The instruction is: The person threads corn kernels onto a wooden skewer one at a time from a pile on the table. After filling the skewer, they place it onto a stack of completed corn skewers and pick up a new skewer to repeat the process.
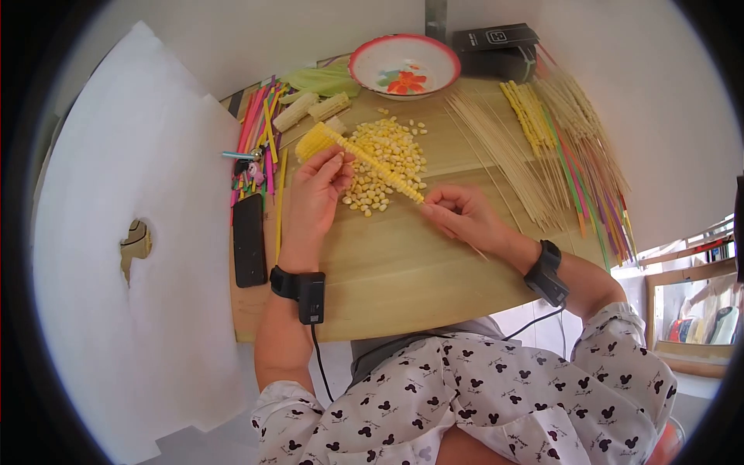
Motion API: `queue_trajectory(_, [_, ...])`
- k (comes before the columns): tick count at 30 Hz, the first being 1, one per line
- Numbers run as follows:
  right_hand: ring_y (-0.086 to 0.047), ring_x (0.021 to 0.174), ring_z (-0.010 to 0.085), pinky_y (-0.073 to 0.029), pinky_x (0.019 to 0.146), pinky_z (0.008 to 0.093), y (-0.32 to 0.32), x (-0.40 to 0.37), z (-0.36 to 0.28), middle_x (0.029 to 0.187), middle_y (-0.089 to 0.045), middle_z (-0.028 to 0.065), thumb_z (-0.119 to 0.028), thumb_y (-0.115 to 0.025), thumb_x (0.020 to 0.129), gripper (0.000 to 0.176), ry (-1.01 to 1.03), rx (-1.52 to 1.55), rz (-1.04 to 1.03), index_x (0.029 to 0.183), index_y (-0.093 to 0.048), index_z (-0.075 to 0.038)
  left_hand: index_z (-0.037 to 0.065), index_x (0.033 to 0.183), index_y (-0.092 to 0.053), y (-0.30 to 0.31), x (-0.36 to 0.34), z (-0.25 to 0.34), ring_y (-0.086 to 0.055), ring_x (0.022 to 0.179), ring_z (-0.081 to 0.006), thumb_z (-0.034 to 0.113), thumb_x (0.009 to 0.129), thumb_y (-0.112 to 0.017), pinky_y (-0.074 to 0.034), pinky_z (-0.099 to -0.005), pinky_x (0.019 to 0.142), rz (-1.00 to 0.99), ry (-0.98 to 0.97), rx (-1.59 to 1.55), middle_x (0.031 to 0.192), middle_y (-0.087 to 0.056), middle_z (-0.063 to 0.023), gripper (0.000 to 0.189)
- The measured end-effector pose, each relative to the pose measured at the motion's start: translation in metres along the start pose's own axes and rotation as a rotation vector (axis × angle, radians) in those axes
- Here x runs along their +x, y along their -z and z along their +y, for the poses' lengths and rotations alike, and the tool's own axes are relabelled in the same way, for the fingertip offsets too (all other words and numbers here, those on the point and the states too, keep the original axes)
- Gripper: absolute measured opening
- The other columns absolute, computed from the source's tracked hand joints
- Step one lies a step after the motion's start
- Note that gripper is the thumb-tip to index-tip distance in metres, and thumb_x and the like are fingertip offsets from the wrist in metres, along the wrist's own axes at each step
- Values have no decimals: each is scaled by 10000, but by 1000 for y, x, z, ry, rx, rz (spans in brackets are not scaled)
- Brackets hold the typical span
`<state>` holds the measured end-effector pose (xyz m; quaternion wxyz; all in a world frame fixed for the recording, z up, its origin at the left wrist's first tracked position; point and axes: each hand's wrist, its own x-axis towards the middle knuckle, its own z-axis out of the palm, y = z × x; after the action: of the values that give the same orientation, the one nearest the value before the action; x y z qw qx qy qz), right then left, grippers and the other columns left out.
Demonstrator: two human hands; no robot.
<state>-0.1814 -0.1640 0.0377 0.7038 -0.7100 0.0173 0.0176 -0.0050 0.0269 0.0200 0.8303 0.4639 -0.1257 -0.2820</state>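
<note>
A bamboo skewer threaded with yellow corn kernels (380, 170) slants between my hands, above a pile of loose kernels (395, 146). My left hand (319, 186) is closed, its fingertips pinched at the upper part of the kernel row. Thumb and fingers of my right hand (463, 216) grip the skewer's lower end, where bare stick pokes out below the palm. Just beyond my left fingers is a yellow piece of corn (314, 142), partly covered by the hand. Two stripped cobs (296, 112) lie farther back, near green husk (325, 80).
A red-rimmed bowl (364, 70) stands at the back beside a black box (496, 37). Bare skewers (511, 167) and finished corn skewers (527, 116) lie at right. A black phone (249, 240) and colored sticks (256, 124) are at left. Cables hang from both wrist devices.
</note>
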Motion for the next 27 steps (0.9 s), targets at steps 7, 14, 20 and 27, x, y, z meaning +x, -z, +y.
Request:
queue_trajectory(7, [-341,494,-9,-240,440,187,-3,-3,-7,570,-424,-80,-146,-548,936,136,-24,-2,-22,844,-553,-46,-49,1104,-565,5,3,15,-604,748,-122,34,875,-576,-477,-243,686,176,-344,306,890,-651,-109,244])
queue_trajectory(14, [-345,496,-9,-256,442,182,-2,-3,-5,578,-429,-83,-156,-562,931,129,-35,-22,-28,863,-568,-47,-44,1074,-606,2,4,13,-599,741,-117,4,866,-570,-489,-239,677,175,-401,351,894,-651,-86,216])
queue_trajectory(20, [-354,494,-12,-262,439,178,-3,-2,-6,581,-439,-84,-156,-565,930,130,-52,-32,-24,861,-574,-45,-40,1107,-600,0,1,15,-576,751,-99,21,883,-555,-479,-231,708,168,-468,444,955,-654,-78,237])
queue_trajectory(27, [-353,492,-9,-262,440,179,-3,-2,-7,577,-437,-82,-158,-568,930,135,-60,-25,-27,866,-579,-40,-30,1102,-608,-1,0,14,-582,750,-95,10,894,-534,-486,-220,684,185,-535,550,1006,-651,-79,224])
